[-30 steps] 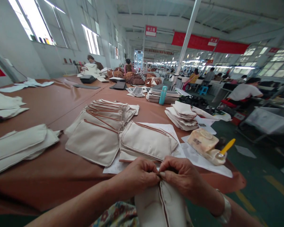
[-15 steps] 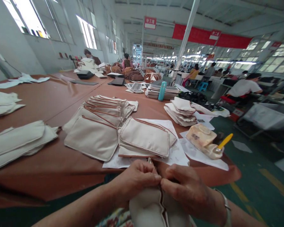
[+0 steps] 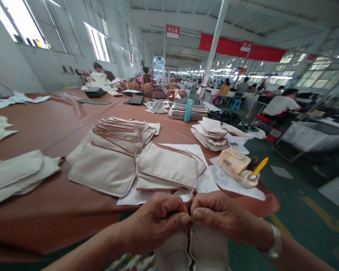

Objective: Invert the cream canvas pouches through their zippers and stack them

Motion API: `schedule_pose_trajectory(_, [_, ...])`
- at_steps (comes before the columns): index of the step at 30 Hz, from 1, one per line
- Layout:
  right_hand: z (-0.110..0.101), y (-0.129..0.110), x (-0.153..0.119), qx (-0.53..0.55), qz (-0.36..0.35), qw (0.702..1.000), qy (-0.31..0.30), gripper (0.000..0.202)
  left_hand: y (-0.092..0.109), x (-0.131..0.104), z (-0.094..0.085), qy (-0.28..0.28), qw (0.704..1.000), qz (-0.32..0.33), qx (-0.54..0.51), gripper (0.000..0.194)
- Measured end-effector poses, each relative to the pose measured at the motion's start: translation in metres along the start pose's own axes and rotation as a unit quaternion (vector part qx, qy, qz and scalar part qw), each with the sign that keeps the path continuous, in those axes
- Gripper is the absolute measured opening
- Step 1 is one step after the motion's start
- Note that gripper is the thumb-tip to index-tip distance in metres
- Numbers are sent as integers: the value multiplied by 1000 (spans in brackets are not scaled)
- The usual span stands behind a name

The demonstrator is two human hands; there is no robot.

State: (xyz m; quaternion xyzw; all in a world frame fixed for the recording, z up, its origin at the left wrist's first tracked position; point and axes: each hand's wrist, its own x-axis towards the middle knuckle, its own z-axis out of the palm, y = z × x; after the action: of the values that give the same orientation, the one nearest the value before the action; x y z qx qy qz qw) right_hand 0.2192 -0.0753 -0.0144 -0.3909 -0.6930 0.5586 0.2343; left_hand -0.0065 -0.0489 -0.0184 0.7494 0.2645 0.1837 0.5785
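A cream fabric pouch piece (image 3: pixel 207 244) with brown edging hangs at the table's front edge, its brown-lined seam running down the middle. My left hand (image 3: pixel 161 218) pinches the left side of that seam near the top. Opposite it, my right hand (image 3: pixel 217 214) pinches the right side, the two thumbs almost touching. The folded fingers hide the part of the edge between them. Just beyond my hands, a stack of cream stitched pieces (image 3: pixel 168 165) rests on white paper (image 3: pixel 127 197).
Fanned cream pieces (image 3: pixel 104 165) lie left of the stack, more cream panels (image 3: pixel 19 171) farther left. A stained plastic container (image 3: pixel 233 160) and a yellow-handled brush (image 3: pixel 260 166) stand at right. Behind are a turquoise bottle (image 3: pixel 188 111) and another cream pile (image 3: pixel 210 133). Several people sit farther back.
The right hand has turned, its fingers now curled over the edge level with the left hand. Both hands pinch the seam closer to its top. The view has shifted slightly to the right.
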Motion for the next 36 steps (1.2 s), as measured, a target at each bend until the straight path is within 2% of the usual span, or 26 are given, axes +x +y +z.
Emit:
schedule_pose_trajectory(3, [4, 0, 1, -17, -49, 999, 4, 32, -4, 1, 2, 19, 1000, 17, -13, 38])
schedule_pose_trajectory(6, [8, 5, 0, -85, -104, 990, 44, 27, -12, 2, 6, 28, 994, 0, -104, 38])
schedule_pose_trajectory(8, [8, 8, 0, -106, -98, 988, 51, 28, -15, 3, 7, 23, 989, -11, -143, 37])
schedule_pose_trajectory(12, [1, 9, 2, -63, -50, 997, 15, 39, -8, 5, 6, 11, 995, 29, -91, 33])
schedule_pose_trajectory(14, [0, 7, 4, -54, -60, 997, 3, 41, -4, 5, 3, -4, 994, 40, -98, 34])
schedule_pose_trajectory(18, [5, 3, 7, -53, -107, 993, 16, 41, -3, 5, -3, -45, 986, 4, -163, 41])
schedule_pose_trajectory(23, [10, 6, 5, -45, -110, 992, 30, 38, -5, 3, -6, -63, 987, -52, -141, 45])
schedule_pose_trajectory(25, [5, 7, 1, -12, -84, 996, 19, 42, -3, 2, -5, -77, 984, -61, -147, 40])
schedule_pose_trajectory(28, [-7, 5, -4, 29, -29, 999, 10, 53, 2, 0, -6, -65, 992, -46, -95, 39])
schedule_pose_trajectory(31, [-14, 0, -7, 25, 19, 999, -21, 48, 5, -1, -6, -59, 997, -32, -39, 39])
schedule_pose_trajectory(34, [-12, -2, -5, -8, -4, 999, -46, 42, 6, 1, -5, -54, 998, -12, -15, 40])
schedule_pose_trajectory(36, [-7, -1, -5, -38, -39, 998, -32, 40, 4, 1, -6, -53, 999, 3, -12, 42])
